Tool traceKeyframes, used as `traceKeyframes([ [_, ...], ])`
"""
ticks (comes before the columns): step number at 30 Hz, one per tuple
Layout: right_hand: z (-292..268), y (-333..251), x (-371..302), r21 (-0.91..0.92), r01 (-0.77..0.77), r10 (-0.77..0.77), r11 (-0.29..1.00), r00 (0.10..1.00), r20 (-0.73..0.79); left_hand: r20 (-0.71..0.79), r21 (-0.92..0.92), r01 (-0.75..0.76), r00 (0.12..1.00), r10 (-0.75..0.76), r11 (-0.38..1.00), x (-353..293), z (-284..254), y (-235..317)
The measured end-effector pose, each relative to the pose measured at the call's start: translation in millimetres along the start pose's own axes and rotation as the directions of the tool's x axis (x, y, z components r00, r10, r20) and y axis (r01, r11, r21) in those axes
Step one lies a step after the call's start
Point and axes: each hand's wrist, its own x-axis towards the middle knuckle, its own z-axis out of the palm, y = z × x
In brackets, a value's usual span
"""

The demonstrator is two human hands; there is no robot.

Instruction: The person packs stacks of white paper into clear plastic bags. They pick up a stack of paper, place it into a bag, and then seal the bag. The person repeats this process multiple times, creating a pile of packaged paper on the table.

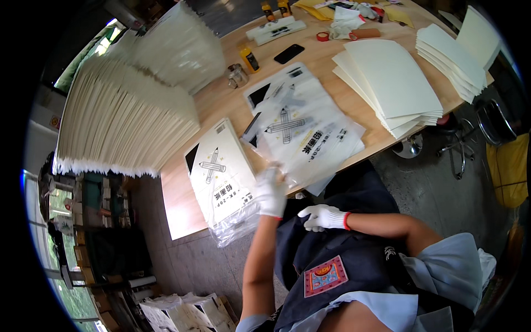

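Observation:
My left hand (pixel 271 192), in a white knit glove, is smeared by motion. It is at the table's near edge, between a filled paper pack (pixel 220 171) and a pile of clear printed plastic bags (pixel 301 124); whether its fingers grip a bag cannot be made out. The pack holds white sheets in a clear sleeve printed with crossed pencils, and its loose plastic end hangs over the edge. My right hand (pixel 326 217), gloved too, is closed in front of my dark apron (pixel 326 249), its fingers curled; anything inside them is hidden.
A tall stack of white paper packs (pixel 121 113) fills the table's left. White sheet stacks (pixel 390 83) (pixel 451 61) lie at the right. Further back are a phone (pixel 289 53), an orange bottle (pixel 249 58), a glass jar (pixel 237 76) and red tape (pixel 322 36). Stools (pixel 456 146) stand beyond the right edge.

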Motion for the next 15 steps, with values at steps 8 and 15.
traceKeyframes([
  [8, -46, 8, -56, 0.093, -0.035, 0.056, 0.995, 0.969, -0.241, 0.178, 0.128, -0.192, 0.970, 0.168, 0.973, 16, 117, 95],
  [15, -77, 17, -65, 0.235, 0.067, 0.028, 0.970, 0.924, -0.381, 0.212, 0.049, -0.018, 0.977, 0.007, 0.999, 25, 103, 81],
])
